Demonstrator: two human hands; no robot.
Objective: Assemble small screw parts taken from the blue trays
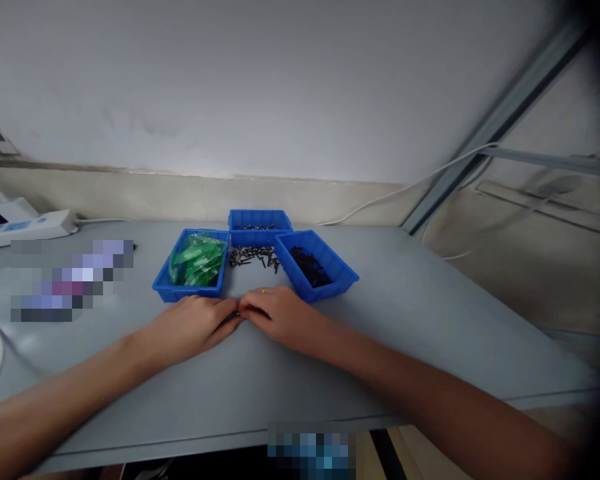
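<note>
My left hand (pixel 195 325) and my right hand (pixel 283 319) meet fingertip to fingertip just above the table, in front of the blue bins. Both are closed in a pinch around a small dark piece (pixel 239 313), mostly covered by the fingers; its kind cannot be made out. Beyond them lies a loose pile of dark screws (pixel 255 256). Close to my left hand stands a blue bin (pixel 165 291) holding green items in clear plastic (pixel 200 260). Beside my right hand, another blue bin (pixel 337 277) contains small black parts (pixel 307 265).
A third blue bin (pixel 260 219) with small metallic pieces sits at the back, near the wall. A white power strip (pixel 40 227) and a blurred-out object (pixel 75 280) are on the left. One white cable (pixel 370 205) runs toward the metal frame (pixel 445 170) at right.
</note>
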